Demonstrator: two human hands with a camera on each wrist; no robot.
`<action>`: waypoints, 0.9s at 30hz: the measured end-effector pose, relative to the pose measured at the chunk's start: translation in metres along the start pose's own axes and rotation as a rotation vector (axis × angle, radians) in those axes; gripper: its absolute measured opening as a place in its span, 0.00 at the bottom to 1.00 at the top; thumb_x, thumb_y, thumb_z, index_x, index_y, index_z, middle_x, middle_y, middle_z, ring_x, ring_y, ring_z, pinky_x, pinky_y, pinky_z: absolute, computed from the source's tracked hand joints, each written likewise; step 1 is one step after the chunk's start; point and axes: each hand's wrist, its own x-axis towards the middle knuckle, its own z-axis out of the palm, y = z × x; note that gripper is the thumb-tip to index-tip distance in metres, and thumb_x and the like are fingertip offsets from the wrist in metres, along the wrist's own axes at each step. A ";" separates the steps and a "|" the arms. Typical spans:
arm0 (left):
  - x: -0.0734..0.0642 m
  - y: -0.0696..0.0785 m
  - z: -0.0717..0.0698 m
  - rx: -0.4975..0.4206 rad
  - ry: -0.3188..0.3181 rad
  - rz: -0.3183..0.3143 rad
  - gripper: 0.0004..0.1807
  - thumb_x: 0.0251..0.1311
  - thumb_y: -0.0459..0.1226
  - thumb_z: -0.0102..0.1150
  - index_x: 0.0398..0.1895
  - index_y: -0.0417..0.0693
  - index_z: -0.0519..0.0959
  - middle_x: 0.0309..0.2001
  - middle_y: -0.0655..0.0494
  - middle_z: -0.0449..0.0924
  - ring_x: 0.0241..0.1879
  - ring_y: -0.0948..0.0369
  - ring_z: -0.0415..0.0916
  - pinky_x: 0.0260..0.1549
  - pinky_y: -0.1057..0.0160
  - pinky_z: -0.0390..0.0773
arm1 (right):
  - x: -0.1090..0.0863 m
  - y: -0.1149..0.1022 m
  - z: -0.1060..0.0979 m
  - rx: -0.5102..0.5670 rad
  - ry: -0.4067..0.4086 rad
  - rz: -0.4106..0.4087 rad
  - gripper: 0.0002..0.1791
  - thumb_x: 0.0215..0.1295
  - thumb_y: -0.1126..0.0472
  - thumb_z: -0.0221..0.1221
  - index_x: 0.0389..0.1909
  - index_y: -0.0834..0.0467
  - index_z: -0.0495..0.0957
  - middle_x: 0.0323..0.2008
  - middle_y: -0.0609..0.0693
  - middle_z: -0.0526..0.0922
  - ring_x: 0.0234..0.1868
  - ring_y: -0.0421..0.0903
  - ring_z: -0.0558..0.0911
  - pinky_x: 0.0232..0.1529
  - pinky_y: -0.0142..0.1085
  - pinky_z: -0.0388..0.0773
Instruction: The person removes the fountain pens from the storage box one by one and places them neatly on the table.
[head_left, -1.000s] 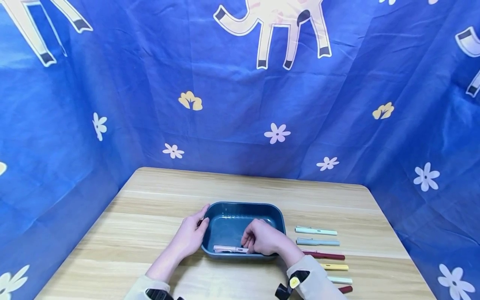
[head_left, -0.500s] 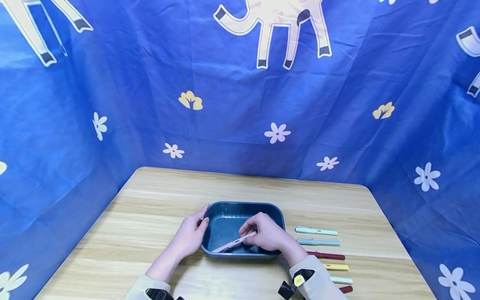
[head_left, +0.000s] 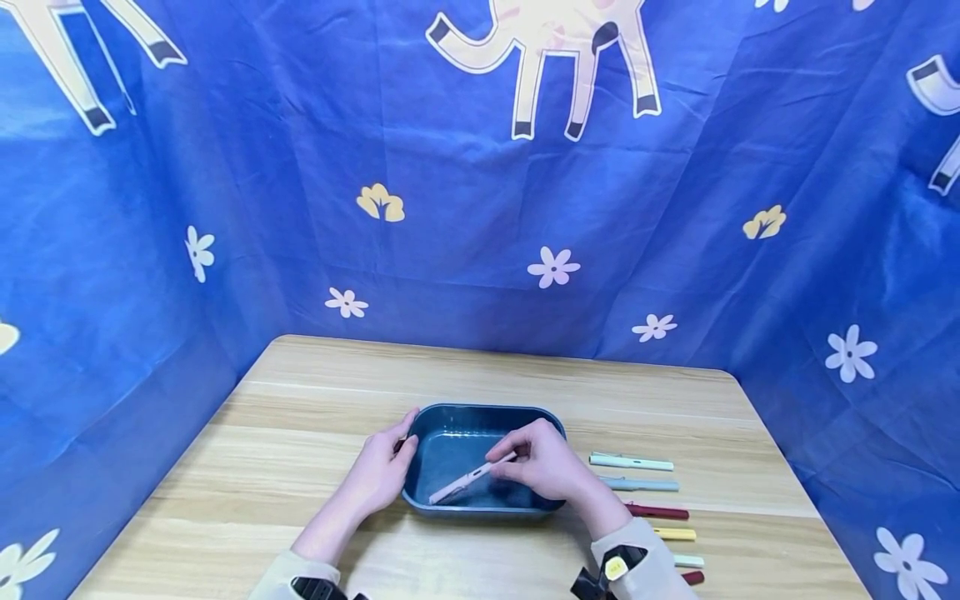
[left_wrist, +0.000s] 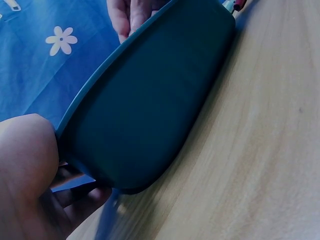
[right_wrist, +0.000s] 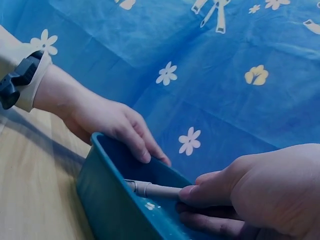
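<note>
My left hand [head_left: 381, 472] grips the left end of a dark teal tray [head_left: 450, 448]. In the right wrist view its thumb lies over the rim; in the left wrist view its fingers [left_wrist: 87, 202] reach round the outer wall. Over the right part of the tray, my right hand [head_left: 546, 463] pinches one end of a pale pinkish capped pen [head_left: 471, 478] between thumb and fingers. The pen slants, its far end low near the tray's front left. The right wrist view shows the pen [right_wrist: 162, 191] partly behind the tray wall [right_wrist: 115, 200].
Right of the tray, several pens lie in a column: a mint pen [head_left: 632, 462], a blue-grey pen [head_left: 645, 484], a dark red pen [head_left: 660, 512], a yellow pen [head_left: 677, 534] and others partly behind my right sleeve. A blue patterned cloth [head_left: 465, 317] surrounds the wooden table [head_left: 315, 392].
The pen lay flat along the tray's front inside edge; now its right end is raised in my right hand's pinch. That hand has risen and moved slightly right. The left hand has stayed put.
</note>
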 end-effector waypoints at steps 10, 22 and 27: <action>0.000 0.000 0.001 -0.002 -0.001 -0.014 0.28 0.81 0.33 0.49 0.80 0.36 0.64 0.75 0.36 0.67 0.74 0.44 0.65 0.74 0.45 0.63 | -0.026 -0.010 -0.021 0.089 0.072 0.032 0.05 0.64 0.66 0.73 0.40 0.58 0.93 0.40 0.48 0.91 0.33 0.45 0.86 0.32 0.31 0.86; 0.000 0.000 0.000 0.003 -0.006 -0.017 0.28 0.81 0.34 0.49 0.80 0.36 0.63 0.74 0.36 0.66 0.74 0.44 0.65 0.74 0.44 0.62 | -0.067 -0.003 -0.042 0.119 0.166 0.010 0.08 0.64 0.65 0.73 0.43 0.64 0.91 0.44 0.55 0.91 0.35 0.42 0.86 0.29 0.27 0.81; 0.000 0.000 0.000 0.001 -0.008 -0.017 0.28 0.81 0.34 0.49 0.80 0.36 0.63 0.74 0.36 0.66 0.74 0.44 0.65 0.74 0.45 0.62 | -0.083 0.002 -0.046 0.174 0.189 -0.023 0.08 0.64 0.68 0.73 0.43 0.66 0.90 0.44 0.59 0.90 0.37 0.42 0.88 0.26 0.26 0.81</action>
